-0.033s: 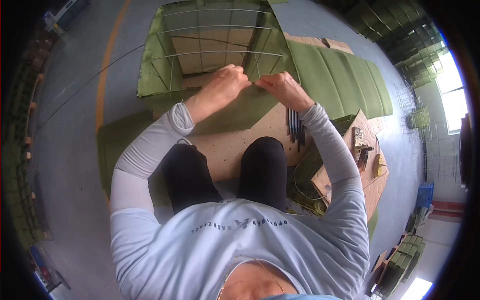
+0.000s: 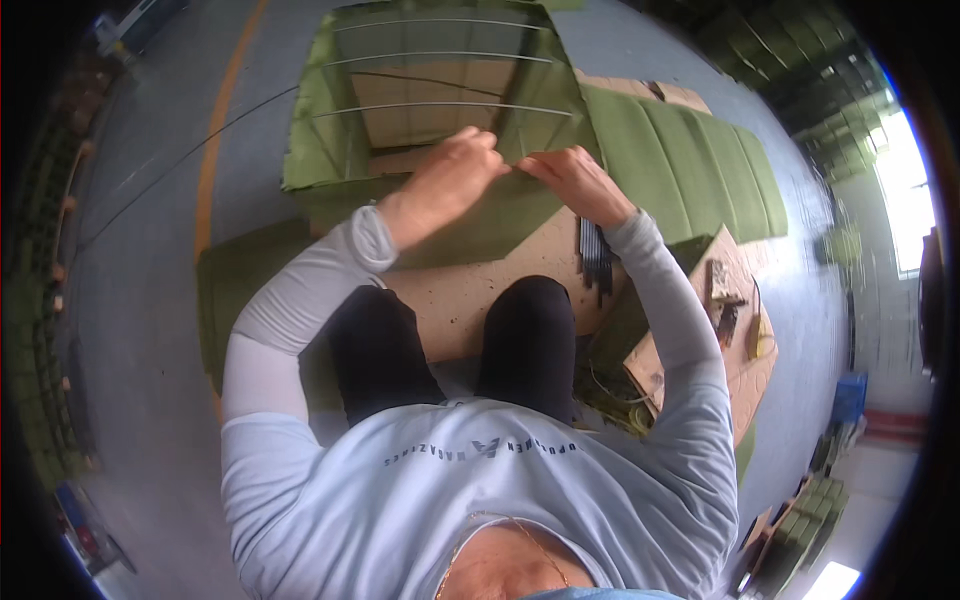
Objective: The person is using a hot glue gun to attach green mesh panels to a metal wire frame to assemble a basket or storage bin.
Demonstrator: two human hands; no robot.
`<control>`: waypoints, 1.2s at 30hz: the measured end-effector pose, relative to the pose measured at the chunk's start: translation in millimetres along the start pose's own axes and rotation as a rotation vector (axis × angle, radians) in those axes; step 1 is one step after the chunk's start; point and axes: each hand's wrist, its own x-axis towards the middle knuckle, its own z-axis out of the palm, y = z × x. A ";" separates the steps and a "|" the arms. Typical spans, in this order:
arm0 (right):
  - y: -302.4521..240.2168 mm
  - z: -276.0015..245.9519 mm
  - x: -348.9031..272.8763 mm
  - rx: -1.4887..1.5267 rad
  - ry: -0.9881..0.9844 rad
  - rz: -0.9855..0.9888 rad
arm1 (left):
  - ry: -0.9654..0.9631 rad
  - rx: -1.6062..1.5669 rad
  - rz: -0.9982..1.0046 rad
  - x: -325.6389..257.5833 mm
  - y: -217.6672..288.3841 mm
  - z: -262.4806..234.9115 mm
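Note:
Both my hands are raised in front of the near edge of a green fabric-covered wire-frame box (image 2: 410,215). My left hand (image 2: 450,185) is closed in a pinch. Facing it a short gap away, my right hand (image 2: 580,185) also pinches thumb against fingers. Whatever lies between the fingertips is too small to make out. Thin metal wires (image 2: 440,106) cross the box's open top. A bundle of dark rods (image 2: 594,262) lies just below my right hand.
Green padded fabric panels (image 2: 690,165) spread to the right of the box. Cardboard (image 2: 450,300) lies under it near my knees. At right, a cardboard-topped stack (image 2: 740,370) carries a rusty metal tool (image 2: 722,295) and a yellow item (image 2: 763,338). Green stacks (image 2: 820,520) stand farther right.
The view has shifted slightly, so the box and both hands sit a little farther right in the picture. Both hands keep their pinch.

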 end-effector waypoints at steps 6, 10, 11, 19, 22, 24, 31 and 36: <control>-15.5 23.2 1.5 -0.037 0.140 -0.206 | 0.127 0.040 -0.038 -21.0 1.6 13.5; -9.8 25.5 4.7 -0.007 0.079 -0.175 | 0.008 -0.058 -0.137 -16.1 -2.1 5.1; -8.0 23.7 4.4 -0.005 0.059 -0.156 | -0.105 -0.054 -0.170 -14.1 -0.6 -3.0; -6.5 24.3 5.6 -0.015 0.064 -0.130 | 0.323 0.285 -0.164 -114.2 -37.0 -109.9; -7.5 25.5 9.0 -0.020 0.080 -0.146 | 0.072 0.244 -0.189 -128.1 -55.3 -112.7; -7.6 25.4 8.6 -0.028 0.109 -0.105 | 0.076 0.242 -0.189 -126.6 -59.2 -111.8; -4.7 23.1 5.6 0.010 0.103 -0.155 | 0.054 0.363 -0.104 -127.5 -61.3 -119.8; -8.5 27.6 8.1 -0.048 0.106 -0.065 | -0.082 0.370 -0.143 -128.4 -61.5 -124.4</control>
